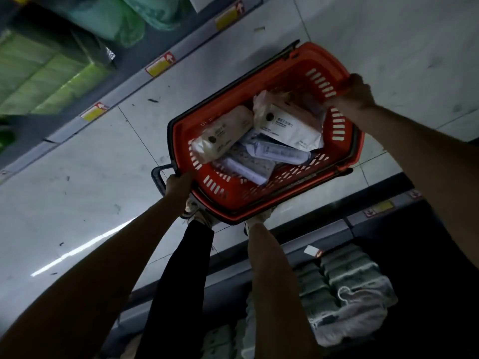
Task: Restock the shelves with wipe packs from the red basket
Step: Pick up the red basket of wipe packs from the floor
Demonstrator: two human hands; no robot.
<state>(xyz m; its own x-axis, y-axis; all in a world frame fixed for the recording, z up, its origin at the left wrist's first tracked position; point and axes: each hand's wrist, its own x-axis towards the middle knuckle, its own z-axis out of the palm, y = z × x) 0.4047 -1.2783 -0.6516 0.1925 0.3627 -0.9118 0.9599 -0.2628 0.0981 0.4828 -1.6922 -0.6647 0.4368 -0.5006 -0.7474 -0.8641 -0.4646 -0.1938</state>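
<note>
While clasping the red basket (233, 200) by opposite rims over the aisle floor (90, 177), left hand (178, 183) near and right hand (359, 92) far, risks tilting it and spilling the wipe packs (287, 125) heaped loosely inside.

Dim, blurred, wide-angle edge distortion.

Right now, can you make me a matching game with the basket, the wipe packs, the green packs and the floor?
Things:
1. basket
2. wipe packs
3. green packs
4. floor

Matches:
A. on a shelf
B. pale tiles
C. red
D. inside the basket

Pairs: 1-C, 2-D, 3-A, 4-B
</note>
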